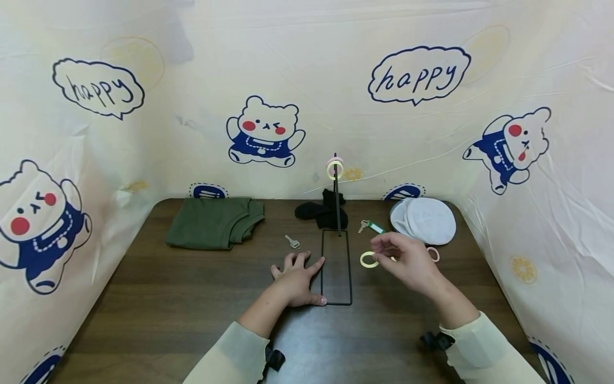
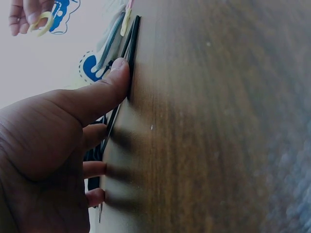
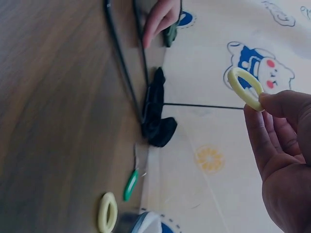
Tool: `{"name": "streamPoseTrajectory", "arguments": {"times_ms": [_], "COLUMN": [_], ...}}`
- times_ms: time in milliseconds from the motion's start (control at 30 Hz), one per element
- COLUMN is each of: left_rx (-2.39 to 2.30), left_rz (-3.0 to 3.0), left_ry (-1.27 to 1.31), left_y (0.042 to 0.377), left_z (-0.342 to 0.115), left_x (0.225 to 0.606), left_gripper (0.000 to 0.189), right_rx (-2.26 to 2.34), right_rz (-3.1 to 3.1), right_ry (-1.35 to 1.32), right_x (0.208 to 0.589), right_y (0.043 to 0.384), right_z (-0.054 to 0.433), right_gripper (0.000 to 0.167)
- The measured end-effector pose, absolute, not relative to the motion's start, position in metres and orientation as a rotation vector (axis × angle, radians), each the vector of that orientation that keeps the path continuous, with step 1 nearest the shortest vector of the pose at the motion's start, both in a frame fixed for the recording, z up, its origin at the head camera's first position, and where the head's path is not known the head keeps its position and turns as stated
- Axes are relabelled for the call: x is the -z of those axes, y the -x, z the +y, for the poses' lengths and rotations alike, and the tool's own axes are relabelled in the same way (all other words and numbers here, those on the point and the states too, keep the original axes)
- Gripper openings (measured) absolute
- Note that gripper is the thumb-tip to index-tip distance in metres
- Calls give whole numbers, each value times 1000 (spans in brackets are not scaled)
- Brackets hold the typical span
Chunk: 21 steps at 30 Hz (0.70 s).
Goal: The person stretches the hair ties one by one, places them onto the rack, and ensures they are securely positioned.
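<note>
1. The right hand (image 1: 408, 261) pinched a held yellow ring (image 3: 239, 92) by its edge between thumb and fingertips, raised off the table (image 1: 192, 320) to the right of a black stand (image 1: 338, 208).
2. The left hand (image 1: 297, 280) lay with its fingers spread: the thumb touched the near left corner of the stand's wire base (image 1: 351, 272), and the forefinger reached the base's left side.
3. The step in hand seemed to be carrying the ring while the stand was steadied. Doing it well probably called for light, even pressure from the left hand, since so thin a frame could slide or tip if knocked.
4. The rim pinch looked sound, as it left the hole unblocked; too hard a squeeze might have let the smooth ring twist or slip. The wrist was best carried clear of the upright rod and of the loose things nearby.
5. A pale yellow ring (image 1: 328, 172) and a pinkish one behind it showed at the rod's top; exactly how they were seated could not be told.
6. On the table, a second yellow ring (image 1: 362, 263) lay near the right hand, and a pink ring (image 1: 438, 254) lay partly behind it.
7. No box, tray or cup showed, so nothing sat in a container. The wire base was only an outline, with tabletop visible inside it. Whether the white cap (image 1: 431, 221) held anything could not be seen.
</note>
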<state>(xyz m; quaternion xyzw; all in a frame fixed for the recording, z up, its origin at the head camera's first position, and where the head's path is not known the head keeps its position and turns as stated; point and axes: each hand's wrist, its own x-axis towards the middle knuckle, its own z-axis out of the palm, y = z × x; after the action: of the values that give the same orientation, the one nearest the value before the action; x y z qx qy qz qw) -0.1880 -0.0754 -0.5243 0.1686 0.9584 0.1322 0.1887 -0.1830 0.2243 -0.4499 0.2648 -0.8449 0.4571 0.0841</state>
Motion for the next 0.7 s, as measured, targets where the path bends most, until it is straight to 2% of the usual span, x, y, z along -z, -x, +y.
{"name": "streamPoseTrajectory", "arguments": {"times_ms": [267,700], "left_rx": [-356,-364], "left_rz": [2699,2691], "left_ry": [-480,-474], "left_y": [189,190], "left_z": [-75,-76], "left_x": [523,524], "left_gripper": [105,105], "right_rx": [-1416,-1539], "right_rz": [-2391,-2197], "right_ry": [-836,-969], "right_x": [436,392], "right_y": [183,170], "right_z": [210,188], "right_gripper": [34,36]}}
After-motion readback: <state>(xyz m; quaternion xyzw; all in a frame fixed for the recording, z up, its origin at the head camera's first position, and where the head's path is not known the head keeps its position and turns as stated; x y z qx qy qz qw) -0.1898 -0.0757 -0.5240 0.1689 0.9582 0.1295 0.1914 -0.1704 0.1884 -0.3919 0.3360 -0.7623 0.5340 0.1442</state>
